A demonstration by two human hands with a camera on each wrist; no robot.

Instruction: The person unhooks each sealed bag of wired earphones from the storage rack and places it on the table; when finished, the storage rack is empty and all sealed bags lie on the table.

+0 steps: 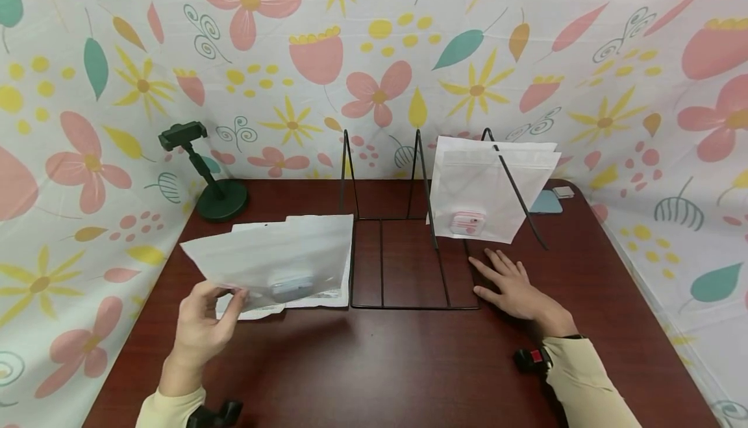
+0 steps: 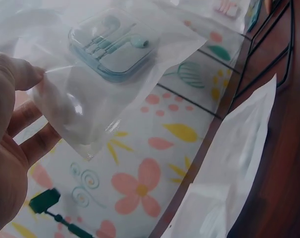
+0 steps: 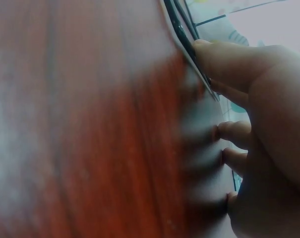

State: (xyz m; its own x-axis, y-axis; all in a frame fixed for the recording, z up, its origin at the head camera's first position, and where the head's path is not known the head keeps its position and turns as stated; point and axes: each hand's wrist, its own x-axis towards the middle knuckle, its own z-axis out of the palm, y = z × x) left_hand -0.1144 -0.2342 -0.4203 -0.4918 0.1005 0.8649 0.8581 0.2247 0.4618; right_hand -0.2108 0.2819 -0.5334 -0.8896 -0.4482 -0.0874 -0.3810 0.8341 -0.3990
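My left hand [image 1: 204,321] pinches the near left corner of a translucent zip bag [image 1: 257,256] between thumb and fingers, lifting that side. Inside the bag lies a clear case [image 2: 110,47] of pale blue earphones. Other white bags [image 1: 327,299] lie flat on the table beneath it. To their right stands a black wire rack [image 1: 382,265]. A second white bag [image 1: 467,181], holding a small pink and white case [image 1: 467,223], stands upright in the rack's right section. My right hand [image 1: 517,291] rests on the table with fingers spread, fingertips right at the rack's base.
A dark green stand [image 1: 222,201] is at the table's back left. In the back right corner lie a light blue flat item [image 1: 546,202] and a small white item [image 1: 563,191]. A floral cloth [image 1: 374,38] hangs behind and along the sides.
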